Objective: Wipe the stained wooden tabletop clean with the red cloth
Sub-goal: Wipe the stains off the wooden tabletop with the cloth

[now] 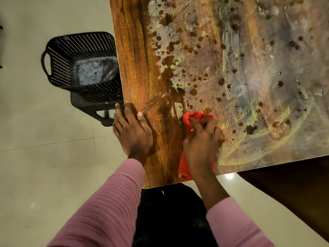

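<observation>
The wooden tabletop (135,72) fills the upper right; a bare brown strip runs along its left side, while the rest is smeared pale grey-yellow and dotted with dark brown stains (250,129). My right hand (202,148) presses the bunched red cloth (188,118) onto the table near the front edge, fingers curled over it; part of the cloth trails under my wrist. My left hand (132,132) rests flat on the table's left edge, fingers straight, some hanging over the side.
A black perforated plastic basket (58,68) stands on a dark stool (85,104) just left of the table edge. Pale tiled floor (44,157) lies on the left. A dark wooden surface (293,193) sits at lower right.
</observation>
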